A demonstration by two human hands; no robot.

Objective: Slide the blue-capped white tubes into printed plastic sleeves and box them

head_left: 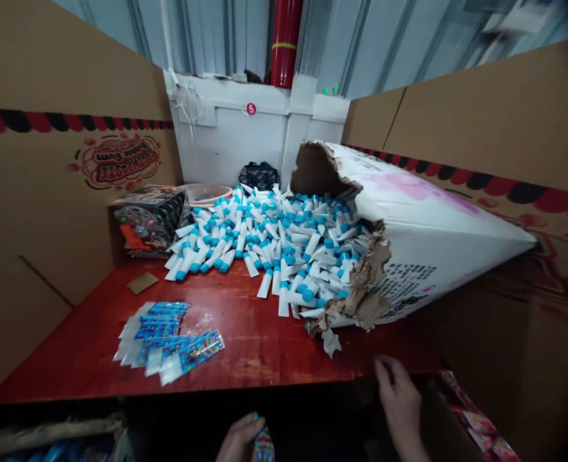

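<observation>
My left hand (238, 439), low in the head view below the table's front edge, is closed on a small blue printed packet (263, 444). Just at the front edge on the right is my right hand (400, 399), slightly blurred, its thumb and fingers apart and nothing visible between them. On the red table (245, 356), several flat blue printed packets (161, 330) with clear ends lie fanned in overlapping rows. Behind them spreads a big heap of small white tubes with blue caps (264, 234). Part of the heap lies in the torn mouth of a white carton (418, 237) tipped on its side.
Tall brown cardboard panels (38, 192) wall in both sides. At the back left stand a dark printed box (151, 221) and a pinkish basin (209, 192). A cardboard scrap (142, 283) lies near the left edge. Below the table at lower left is an open box (52, 433) with blue items.
</observation>
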